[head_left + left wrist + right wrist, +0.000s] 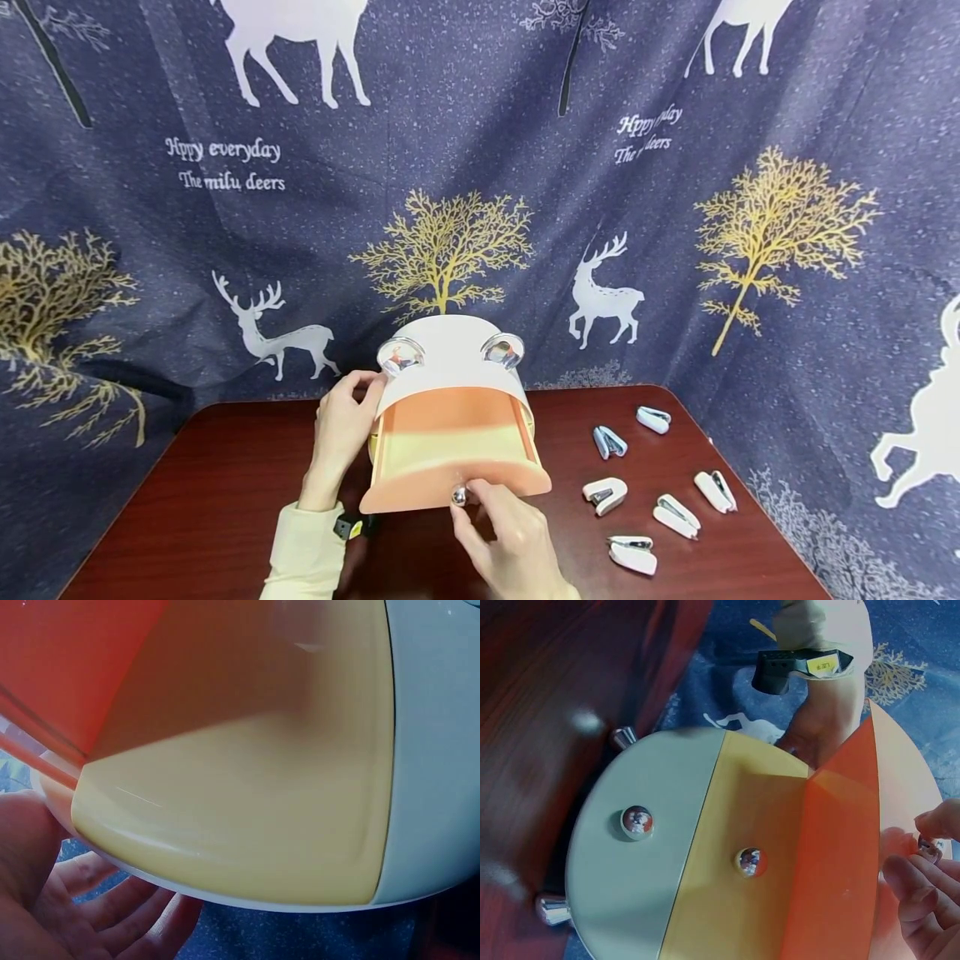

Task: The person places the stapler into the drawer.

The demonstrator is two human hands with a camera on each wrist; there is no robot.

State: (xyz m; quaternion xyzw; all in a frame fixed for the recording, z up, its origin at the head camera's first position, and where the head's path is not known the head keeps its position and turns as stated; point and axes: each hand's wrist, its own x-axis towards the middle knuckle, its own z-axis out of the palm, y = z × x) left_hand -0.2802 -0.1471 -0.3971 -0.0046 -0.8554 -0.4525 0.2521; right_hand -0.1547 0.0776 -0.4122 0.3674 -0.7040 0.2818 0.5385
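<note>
From the head, looks forward and down over the cabinet (450, 354) and table (232, 467) toward the far curtain (465, 125). From the left wrist, faces the cabinet's front, turned sideways, very close. From the right wrist, faces far and left, also sideways, less close; shares the yellow drawer front (739, 829) with the left wrist.

I lose part of the left hand (341, 429) behind the cabinet (450, 346); my right wrist view crops the right hand (928, 898).

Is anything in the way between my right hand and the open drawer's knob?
Nothing visible: your right hand pinches the silver knob on the open drawer, and the small staplers lie clear of both, on the table to the right.
</note>
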